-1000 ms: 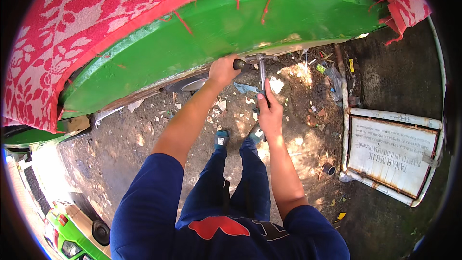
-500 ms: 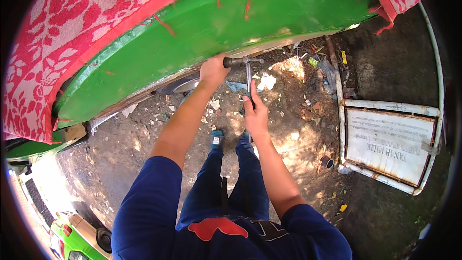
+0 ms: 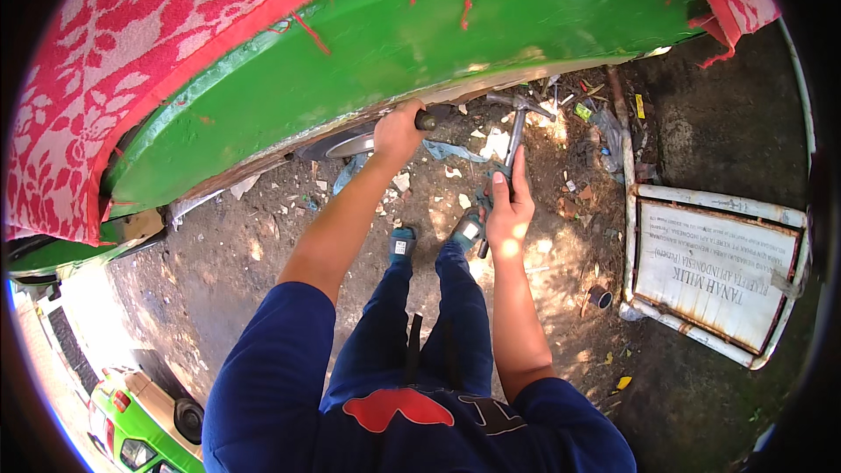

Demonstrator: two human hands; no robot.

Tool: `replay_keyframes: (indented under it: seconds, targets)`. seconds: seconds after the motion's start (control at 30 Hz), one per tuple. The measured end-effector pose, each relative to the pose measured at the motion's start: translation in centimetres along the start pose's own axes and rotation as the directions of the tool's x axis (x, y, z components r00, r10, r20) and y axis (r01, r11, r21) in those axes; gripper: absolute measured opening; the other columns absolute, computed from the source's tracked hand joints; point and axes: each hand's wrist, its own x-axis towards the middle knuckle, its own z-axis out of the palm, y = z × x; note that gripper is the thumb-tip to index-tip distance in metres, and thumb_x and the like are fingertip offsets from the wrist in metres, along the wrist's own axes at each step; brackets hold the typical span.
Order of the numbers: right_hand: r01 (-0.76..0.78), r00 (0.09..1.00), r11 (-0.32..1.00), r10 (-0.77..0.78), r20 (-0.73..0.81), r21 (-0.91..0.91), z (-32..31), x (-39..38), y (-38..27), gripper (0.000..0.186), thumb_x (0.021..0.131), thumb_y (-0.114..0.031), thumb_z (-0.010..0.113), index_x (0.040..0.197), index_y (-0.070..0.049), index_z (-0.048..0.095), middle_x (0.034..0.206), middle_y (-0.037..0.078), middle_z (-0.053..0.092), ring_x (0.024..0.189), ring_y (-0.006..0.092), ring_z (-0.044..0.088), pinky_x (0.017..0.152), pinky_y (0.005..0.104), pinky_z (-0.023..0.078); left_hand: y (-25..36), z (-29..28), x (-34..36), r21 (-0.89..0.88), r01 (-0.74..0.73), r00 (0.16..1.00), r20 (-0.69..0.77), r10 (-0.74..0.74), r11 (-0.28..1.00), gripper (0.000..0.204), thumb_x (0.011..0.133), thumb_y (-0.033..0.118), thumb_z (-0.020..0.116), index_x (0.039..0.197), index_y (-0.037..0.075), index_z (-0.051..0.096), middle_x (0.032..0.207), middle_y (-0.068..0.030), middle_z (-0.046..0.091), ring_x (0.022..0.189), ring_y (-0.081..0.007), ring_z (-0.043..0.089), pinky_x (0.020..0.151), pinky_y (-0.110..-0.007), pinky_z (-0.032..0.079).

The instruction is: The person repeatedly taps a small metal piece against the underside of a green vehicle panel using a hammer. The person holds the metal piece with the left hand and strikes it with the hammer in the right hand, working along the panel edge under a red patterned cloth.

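My left hand (image 3: 399, 136) is closed at the lower edge of a green car body panel (image 3: 368, 61). Out of its fist, to the right, sticks the end of a dark, round metal tool (image 3: 426, 120); the rest of that tool is hidden, so its kind is unclear. My right hand (image 3: 510, 221) grips a hammer (image 3: 516, 133) with a metal shaft, its head pointing away from me. A gap separates the hammer's head from the dark tool. The handle's end shows below my right hand.
A red and white patterned cloth (image 3: 114, 61) drapes over the car. Beneath the panel is part of a wheel (image 3: 350, 147). Rubble and litter cover the dirt ground. A rusty white metal frame with a sign board (image 3: 714, 263) lies right; a green toy-like vehicle (image 3: 144, 412) stands lower left.
The hammer has swung right, away from the dark tool that its head was against or close to. My right hand went right with it. My left hand moved slightly within the view.
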Motion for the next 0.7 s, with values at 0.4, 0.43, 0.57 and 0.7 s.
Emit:
replay_keyframes:
  seconds: [0.4, 0.43, 0.57, 0.7]
  targets:
    - [-0.175, 0.984, 0.983, 0.173, 0.05, 0.047, -2.0, -2.7, 3.3, 0.057, 0.1, -0.01, 0.056, 0.154, -0.014, 0.039, 0.074, -0.001, 0.054, 0.052, 0.0051, 0.045, 0.042, 0.0233, 0.04, -4.4, 0.3, -3.9, -0.112, -0.308, 0.949, -0.103, 0.298, 0.945, 0.037, 0.069, -0.003, 0.069, 0.102, 0.011, 0.061, 0.113, -0.0102, 0.068, 0.102, -0.036, 0.065, 0.08, -0.042, 0.054]
    - [-0.162, 0.985, 0.986, 0.159, 0.064, 0.034, -2.1, -2.9, 3.4, 0.057, 0.1, -0.01, 0.056, 0.154, -0.014, 0.039, 0.074, -0.001, 0.054, 0.052, 0.0051, 0.045, 0.042, 0.0232, 0.04, -4.4, 0.3, -3.7, -0.132, -0.308, 0.948, -0.124, 0.293, 0.942, 0.035, 0.07, -0.003, 0.068, 0.101, 0.012, 0.061, 0.11, -0.01, 0.068, 0.101, -0.0362, 0.065, 0.079, -0.043, 0.053]
    - [-0.176, 0.981, 0.984, 0.175, 0.087, 0.004, -2.2, -2.9, 2.6, 0.056, 0.1, -0.009, 0.056, 0.154, -0.014, 0.04, 0.074, -0.003, 0.053, 0.056, 0.0037, 0.043, 0.043, 0.0219, 0.039, -3.9, 0.1, -2.4, -0.209, -0.234, 0.968, -0.143, 0.207, 0.95, 0.03, 0.072, -0.002, 0.068, 0.097, 0.013, 0.061, 0.101, -0.0113, 0.069, 0.095, -0.0375, 0.065, 0.075, -0.045, 0.053]
    - [-0.031, 0.978, 0.987, 0.063, 0.197, -0.16, -0.8, -2.5, 1.4, 0.052, 0.099, -0.009, 0.059, 0.15, -0.011, 0.047, 0.08, 0.002, 0.059, 0.064, 0.0068, 0.049, 0.055, 0.0232, 0.046, -3.4, -0.5, -0.8, -0.235, -0.031, 0.999, -0.036, 0.024, 0.972, 0.031, 0.073, 0.007, 0.079, 0.1, 0.012, 0.065, 0.094, -0.0126, 0.071, 0.09, -0.0351, 0.068, 0.077, -0.04, 0.053]
